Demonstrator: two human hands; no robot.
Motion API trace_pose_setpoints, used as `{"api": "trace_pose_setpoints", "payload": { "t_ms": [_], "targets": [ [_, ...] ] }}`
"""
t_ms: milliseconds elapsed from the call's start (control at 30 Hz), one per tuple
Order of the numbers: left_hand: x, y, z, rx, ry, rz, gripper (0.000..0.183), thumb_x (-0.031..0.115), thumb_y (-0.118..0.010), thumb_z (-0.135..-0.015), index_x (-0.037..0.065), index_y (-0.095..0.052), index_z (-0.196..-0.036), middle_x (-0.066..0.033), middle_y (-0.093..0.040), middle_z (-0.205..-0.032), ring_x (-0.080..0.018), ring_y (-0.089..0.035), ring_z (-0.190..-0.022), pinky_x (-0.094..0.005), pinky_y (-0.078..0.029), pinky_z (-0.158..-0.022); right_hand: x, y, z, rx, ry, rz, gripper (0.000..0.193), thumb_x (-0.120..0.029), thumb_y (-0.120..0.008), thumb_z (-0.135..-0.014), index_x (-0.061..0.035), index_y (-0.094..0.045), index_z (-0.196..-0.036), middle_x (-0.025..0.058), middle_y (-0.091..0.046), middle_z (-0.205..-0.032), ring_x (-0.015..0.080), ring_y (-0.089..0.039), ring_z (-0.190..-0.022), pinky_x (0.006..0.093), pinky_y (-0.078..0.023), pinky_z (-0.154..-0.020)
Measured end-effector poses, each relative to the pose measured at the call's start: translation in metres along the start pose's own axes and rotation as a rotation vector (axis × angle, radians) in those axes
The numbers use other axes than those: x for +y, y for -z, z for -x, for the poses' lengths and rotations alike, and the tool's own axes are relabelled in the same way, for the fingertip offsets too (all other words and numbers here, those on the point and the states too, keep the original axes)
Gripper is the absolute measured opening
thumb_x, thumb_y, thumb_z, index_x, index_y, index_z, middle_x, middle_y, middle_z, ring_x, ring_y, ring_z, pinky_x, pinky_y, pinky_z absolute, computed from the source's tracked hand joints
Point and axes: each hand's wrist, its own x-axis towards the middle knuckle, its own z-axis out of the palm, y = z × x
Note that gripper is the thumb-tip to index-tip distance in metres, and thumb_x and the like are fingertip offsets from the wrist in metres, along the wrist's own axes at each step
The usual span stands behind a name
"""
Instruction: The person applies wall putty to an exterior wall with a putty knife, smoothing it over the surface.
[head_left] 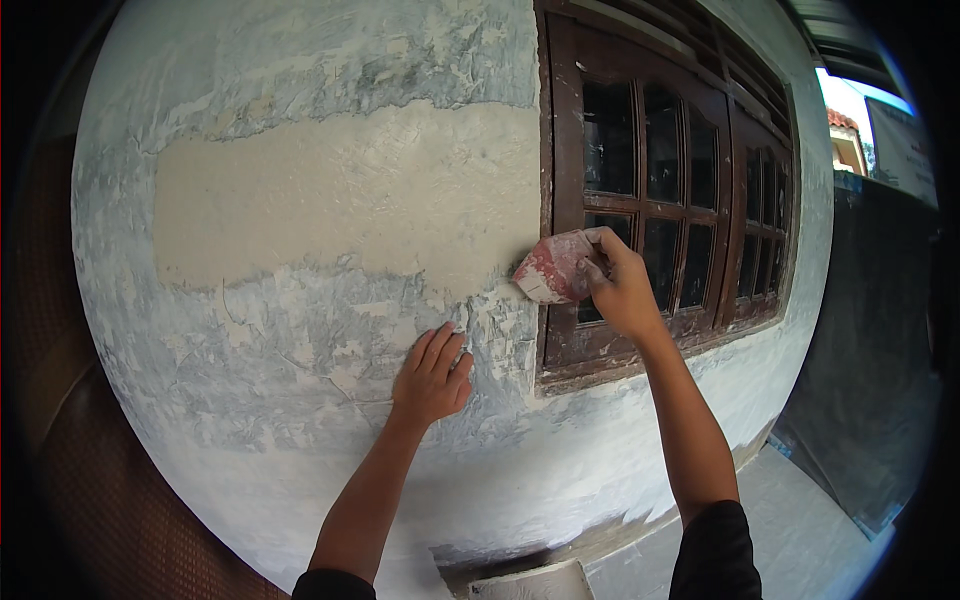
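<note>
Surface, brown and finely patterned (140, 490), beyond the wall's left edge, too shadowed to identify. Next, wall (290, 355) mottled grey-blue and white, with cream patch (330, 195) in a broad band running right to the window frame (546, 120), ragged along upper and lower borders. Below that lower border, toward the right-hand end, left hand (433, 375) laid against the wall, fingers close together and slightly bent, nothing visible in the grasp, palm side hidden; placed there, by the look of it, for balance. At the wall's foot, pale block (535, 583), cut off by the lower edge of view. Farther right, scraper (548, 272), red beneath pale smears, at the cream patch's lower right corner and overlapping the window frame's left edge; contact with the wall impossible to tell. Closed in a pinch around the scraper's right side, right hand (618, 283), probably held so to leave the opposite edge free and the tilt controllable. Behind, dark panes (662, 150) in brown wood, pale-spattered. Past the wall's right edge, dark sheet (860, 330) upright, with tiled roof (842, 120) beyond its upper left corner.
</note>
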Motion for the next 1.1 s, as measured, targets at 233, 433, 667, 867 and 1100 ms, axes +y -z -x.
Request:
{"api": "trace_pose_setpoints", "payload": {
  "t_ms": [233,433,667,867,1100],
  "targets": [
    [0.001,0.002,-0.003,0.015,0.004,0.007,0.022,0.011,-0.055,-0.079,0.008,-0.053,-0.101,-0.015,-0.057,-0.118,-0.0345,-0.054,-0.121,-0.0489,-0.041,-0.104,0.014,-0.011,-0.032,-0.173,0.072,0.102,0.025,0.007,-0.056,-0.08,0.003,-0.058,-0.104,0.023,-0.066,-0.089,0.0376,-0.067,-0.087,0.0367,-0.05,-0.079],
    [0.002,0.001,-0.002,0.016,0.012,0.002,0.022,0.011,-0.056,-0.079,0.008,-0.053,-0.101,-0.0144,-0.057,-0.118,-0.0344,-0.054,-0.121,-0.0492,-0.041,-0.104,0.025,-0.008,-0.046,0.057,0.064,0.111,0.027,0.007,-0.055,-0.078,0.0034,-0.059,-0.104,0.0241,-0.066,-0.088,0.0373,-0.067,-0.085,0.038,-0.05,-0.078],
    [0.001,0.001,-0.001,0.006,0.013,0.002,0.021,0.011,-0.055,-0.08,0.008,-0.053,-0.101,-0.0139,-0.057,-0.119,-0.0339,-0.054,-0.121,-0.0489,-0.041,-0.104,0.024,-0.023,-0.038,-0.041,-0.024,0.126,0.024,0.007,-0.054,-0.083,0.0044,-0.06,-0.106,0.0135,-0.067,-0.09,0.0154,-0.063,-0.087,0.0285,-0.048,-0.081],
    [0.002,0.001,0.001,0.017,0.026,-0.023,0.023,0.015,-0.055,-0.081,0.009,-0.057,-0.103,-0.0127,-0.058,-0.121,-0.0315,-0.052,-0.126,-0.0461,-0.04,-0.108,0.018,-0.024,-0.031,0.04,-0.007,0.083,0.027,0.006,-0.055,-0.079,0.0036,-0.06,-0.105,0.02,-0.066,-0.087,0.0264,-0.064,-0.08,0.0328,-0.048,-0.076],
    [0.003,-0.001,0.002,0.005,0.029,-0.029,0.023,0.015,-0.055,-0.081,0.009,-0.058,-0.103,-0.0124,-0.059,-0.12,-0.0311,-0.052,-0.126,-0.0462,-0.04,-0.108,0.027,-0.015,-0.036,0.166,-0.085,0.01,0.026,0.006,-0.053,-0.083,0.0038,-0.06,-0.108,0.0121,-0.067,-0.089,0.015,-0.061,-0.086,0.0286,-0.047,-0.082]
  ]
}}
